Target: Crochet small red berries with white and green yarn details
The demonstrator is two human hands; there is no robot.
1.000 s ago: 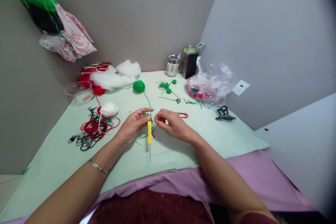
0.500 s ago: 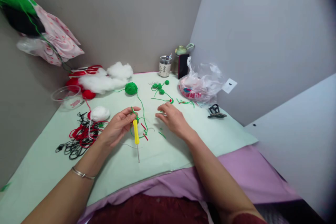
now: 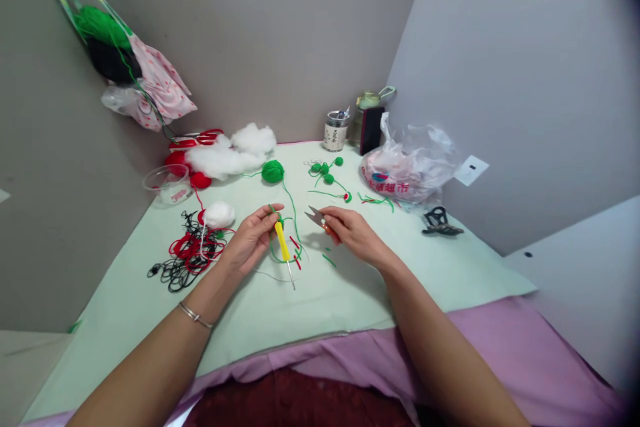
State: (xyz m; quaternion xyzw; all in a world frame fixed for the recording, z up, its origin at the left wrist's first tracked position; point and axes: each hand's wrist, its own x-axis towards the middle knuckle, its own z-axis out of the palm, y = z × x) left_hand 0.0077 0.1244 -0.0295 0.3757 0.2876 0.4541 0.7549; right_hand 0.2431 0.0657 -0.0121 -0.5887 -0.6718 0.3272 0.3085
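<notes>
My left hand [image 3: 257, 232] is closed, pinching green yarn [image 3: 278, 215] and the top of a yellow-handled crochet hook [image 3: 282, 241] whose metal shaft points down toward me. How the yarn sits on the hook is hidden by my fingers. In my right hand [image 3: 354, 232] is a small pair of scissors [image 3: 317, 217]; its blades point left, slightly apart, and a bit of orange handle shows. A gap separates the blades from the yarn. One green strand runs back to a green yarn ball [image 3: 273, 172]. Short red and green yarn scraps [image 3: 297, 261] lie between my hands.
Several small green balls [image 3: 325, 168] and a plastic bag [image 3: 405, 173] lie toward the back right, near a pen tin [image 3: 335, 132] and a phone [image 3: 371, 131]. Left are white stuffing [image 3: 225, 157], a clear tub [image 3: 167, 183] and tangled red and black cord [image 3: 193, 255]. A hair claw [image 3: 441, 221] sits right.
The scissors now show clearly in my right hand, their blades turned toward my left hand. My left hand keeps its pinch on the yarn and hook. The whole view has shifted.
</notes>
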